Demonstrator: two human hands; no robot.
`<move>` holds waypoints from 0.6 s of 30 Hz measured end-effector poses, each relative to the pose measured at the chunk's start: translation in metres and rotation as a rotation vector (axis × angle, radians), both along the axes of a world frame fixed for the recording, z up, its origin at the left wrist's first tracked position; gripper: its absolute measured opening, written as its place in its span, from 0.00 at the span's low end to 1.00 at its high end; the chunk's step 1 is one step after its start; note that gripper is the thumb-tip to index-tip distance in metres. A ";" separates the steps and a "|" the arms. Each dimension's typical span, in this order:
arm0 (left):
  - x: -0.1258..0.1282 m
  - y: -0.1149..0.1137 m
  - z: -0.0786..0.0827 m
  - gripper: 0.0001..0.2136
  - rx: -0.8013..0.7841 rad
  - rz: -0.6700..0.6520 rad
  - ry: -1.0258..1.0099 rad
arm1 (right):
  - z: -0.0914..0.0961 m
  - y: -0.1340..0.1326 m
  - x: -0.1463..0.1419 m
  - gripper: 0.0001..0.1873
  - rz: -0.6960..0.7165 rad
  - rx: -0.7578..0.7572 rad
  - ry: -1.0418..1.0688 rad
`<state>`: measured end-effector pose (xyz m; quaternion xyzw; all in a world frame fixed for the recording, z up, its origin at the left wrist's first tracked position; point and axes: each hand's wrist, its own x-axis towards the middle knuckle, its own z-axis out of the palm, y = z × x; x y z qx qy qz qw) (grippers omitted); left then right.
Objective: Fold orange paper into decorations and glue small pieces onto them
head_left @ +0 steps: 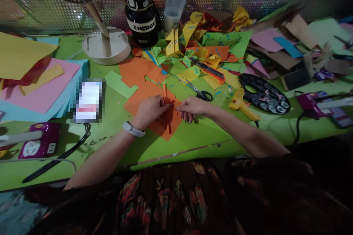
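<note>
An orange paper piece (170,112) with a folded, upright part stands over a flat orange sheet (138,99) on the green table. My left hand (151,110), with a pale wristband, is closed, its thumb and fingers gripping the orange paper piece from the left. At its right edge my right hand (193,106) is pinched shut, the fingertips close to the paper; whatever lies between them is too small to make out. Scissors (201,91) with black handles lie just beyond my right hand. A yellow glue gun (242,105) rests farther right.
Paper scraps (209,49) and a box cutter (207,69) lie behind my hands. A fan (107,46), a black bottle (142,20) and a clear bottle (176,0) stand at the back. Left are a phone (88,99) and a purple power strip (40,140); right, a black palette (264,95).
</note>
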<state>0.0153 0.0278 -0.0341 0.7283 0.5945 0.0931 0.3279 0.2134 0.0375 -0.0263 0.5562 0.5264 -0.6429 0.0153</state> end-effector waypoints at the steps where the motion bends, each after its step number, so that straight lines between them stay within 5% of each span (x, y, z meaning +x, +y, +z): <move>1: 0.000 0.000 -0.001 0.19 -0.001 0.002 -0.008 | -0.001 0.001 0.001 0.22 0.002 -0.003 0.003; 11: -0.001 0.001 -0.005 0.19 0.006 0.015 -0.018 | -0.003 0.002 0.002 0.18 0.008 0.040 0.034; 18: -0.005 0.010 0.005 0.21 -0.184 0.045 -0.136 | 0.000 0.002 -0.001 0.19 0.026 0.058 0.014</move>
